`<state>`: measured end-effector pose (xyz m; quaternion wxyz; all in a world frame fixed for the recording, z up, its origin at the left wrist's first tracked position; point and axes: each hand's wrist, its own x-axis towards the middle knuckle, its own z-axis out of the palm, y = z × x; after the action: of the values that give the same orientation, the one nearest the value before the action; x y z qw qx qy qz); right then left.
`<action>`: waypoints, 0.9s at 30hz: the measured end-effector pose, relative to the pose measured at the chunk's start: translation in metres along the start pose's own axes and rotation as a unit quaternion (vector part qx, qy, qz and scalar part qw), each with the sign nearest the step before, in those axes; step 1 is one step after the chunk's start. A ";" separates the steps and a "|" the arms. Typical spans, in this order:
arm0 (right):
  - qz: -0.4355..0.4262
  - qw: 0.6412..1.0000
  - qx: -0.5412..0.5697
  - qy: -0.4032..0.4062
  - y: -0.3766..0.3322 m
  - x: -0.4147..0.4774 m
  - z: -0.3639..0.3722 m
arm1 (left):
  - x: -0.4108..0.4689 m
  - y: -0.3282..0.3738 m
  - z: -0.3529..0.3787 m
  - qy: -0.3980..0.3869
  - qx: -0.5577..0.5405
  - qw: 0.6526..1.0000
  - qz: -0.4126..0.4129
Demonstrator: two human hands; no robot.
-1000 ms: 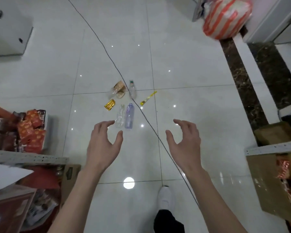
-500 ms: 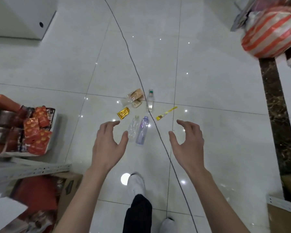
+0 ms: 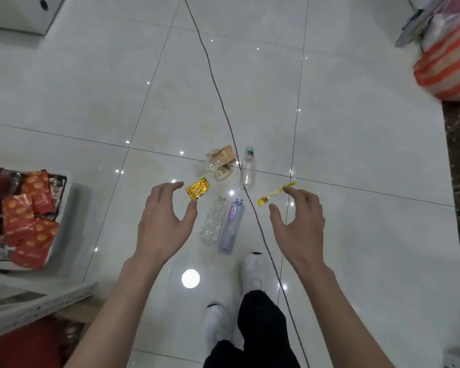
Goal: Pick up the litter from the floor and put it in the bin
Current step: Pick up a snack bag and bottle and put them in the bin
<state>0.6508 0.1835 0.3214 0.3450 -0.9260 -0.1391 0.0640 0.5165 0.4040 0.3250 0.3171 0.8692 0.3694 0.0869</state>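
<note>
Litter lies on the white tiled floor ahead of my feet. A gold foil wrapper (image 3: 198,191) sits just beyond my left hand (image 3: 162,223), which is open with fingers spread. A crushed clear bottle (image 3: 213,223) and a purple-labelled bottle (image 3: 231,226) lie side by side between my hands. A yellow stick wrapper (image 3: 274,194) lies at the fingertips of my right hand (image 3: 300,224), also open. Farther off are a clear bottle with a green-and-red label (image 3: 247,170) and crumpled brown-and-clear wrappers (image 3: 220,161). No bin is in view.
A thin dark cable (image 3: 225,116) runs across the floor through the litter and past my right foot. A low rack of red snack packets (image 3: 28,213) stands at the left. An orange-and-white striped bag (image 3: 448,62) sits at the upper right. A white cabinet (image 3: 19,11) is top left.
I have stepped forward, so the litter is now closer and lies between my hands. Both hands have stayed open and moved toward the wrappers.
</note>
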 end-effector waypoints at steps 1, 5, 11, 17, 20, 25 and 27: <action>-0.002 1.000 0.000 0.001 0.006 0.009 0.010 | 0.010 -0.004 0.011 -0.001 -0.001 1.000 0.001; -0.008 1.000 -0.008 -0.003 0.039 0.050 0.063 | 0.054 -0.030 0.065 -0.007 0.003 1.000 0.008; -0.018 0.999 -0.020 -0.023 0.108 0.109 0.159 | 0.123 -0.085 0.173 -0.038 0.027 0.999 0.009; -0.056 0.997 -0.040 -0.039 0.167 0.161 0.261 | 0.195 -0.144 0.276 -0.031 0.057 0.998 0.021; -0.045 0.996 -0.057 -0.051 0.189 0.183 0.311 | 0.231 -0.169 0.318 -0.028 0.090 0.994 0.045; -0.008 0.993 -0.091 -0.076 0.209 0.204 0.369 | 0.273 -0.194 0.366 -0.047 0.146 0.986 0.068; 0.002 0.991 -0.104 -0.081 0.213 0.210 0.381 | 0.285 -0.199 0.380 -0.066 0.174 0.981 0.059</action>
<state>0.8150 0.3300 -0.1106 0.2339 -0.9490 -0.1704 0.1248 0.7489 0.5223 -0.1187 0.1786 0.9351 0.3056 -0.0175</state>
